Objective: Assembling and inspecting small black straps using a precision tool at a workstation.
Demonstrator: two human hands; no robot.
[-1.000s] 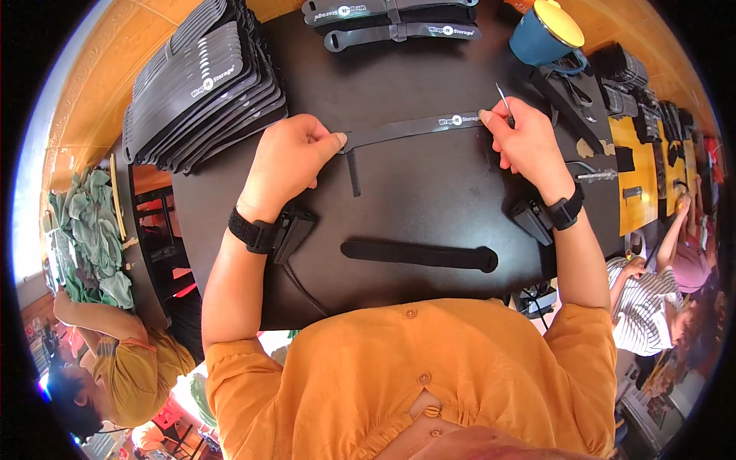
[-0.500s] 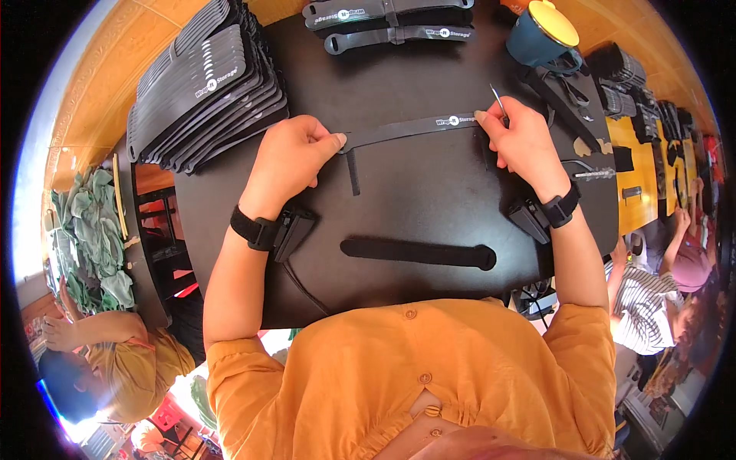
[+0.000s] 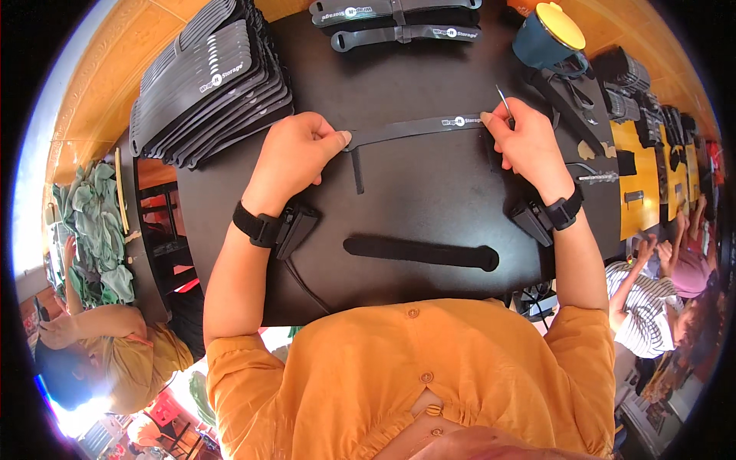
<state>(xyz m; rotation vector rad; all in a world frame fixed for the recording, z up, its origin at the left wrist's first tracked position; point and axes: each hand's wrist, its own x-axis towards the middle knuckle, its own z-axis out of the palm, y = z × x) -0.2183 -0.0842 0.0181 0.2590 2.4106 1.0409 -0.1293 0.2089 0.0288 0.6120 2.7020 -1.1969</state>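
Note:
A black strap (image 3: 414, 129) with a pale printed mark is stretched between my hands above the dark table. My left hand (image 3: 295, 153) pinches its left end between thumb and fingers, and a narrow black strip (image 3: 358, 172) hangs down there. At the other end, my right hand (image 3: 529, 138) is closed on the strap. A slim pointed metal tool (image 3: 501, 95) also sticks up from the right hand; its kind is hidden by the fingers. Nearer to me, a second black strap (image 3: 422, 251) lies flat with its rounded end to the right.
Left of my left hand rises a tall stack of black straps (image 3: 199, 100). Bundled straps (image 3: 404, 34) lie at the far edge. A dark mug with a yellow lid (image 3: 548, 38) stands far right, near loose strips and a metal tool (image 3: 598, 178). Co-workers sit on both sides.
My hands keep the strap stretched in nearly the same place; the whole view has shifted slightly. On the right, a co-worker's hands have come up.

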